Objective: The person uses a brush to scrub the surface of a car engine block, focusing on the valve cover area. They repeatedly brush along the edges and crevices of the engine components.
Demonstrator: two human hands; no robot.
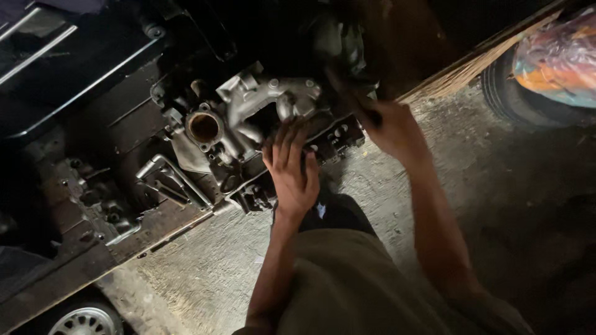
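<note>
Now, left hand (292,170): fingers spread flat, palm down, pressing on the near edge of the engine block (261,133).
Right hand (388,127): curled around a dark handle-like tool (347,93) that runs up toward the engine; the picture is too blurred to tell the tool's kind.
Engine block: grey cast metal, lying tilted on the concrete floor (385,192), with 1 round rusty port (204,127) facing up and a curved manifold pipe beside it.
Bent metal bracket (171,177): left of the left hand, against the engine.
Floor: rough, pale, lit brightly near the hands.
Edges: 1 tyre (509,93) at upper right, 1 wheel rim (87,319) at lower left.
</note>
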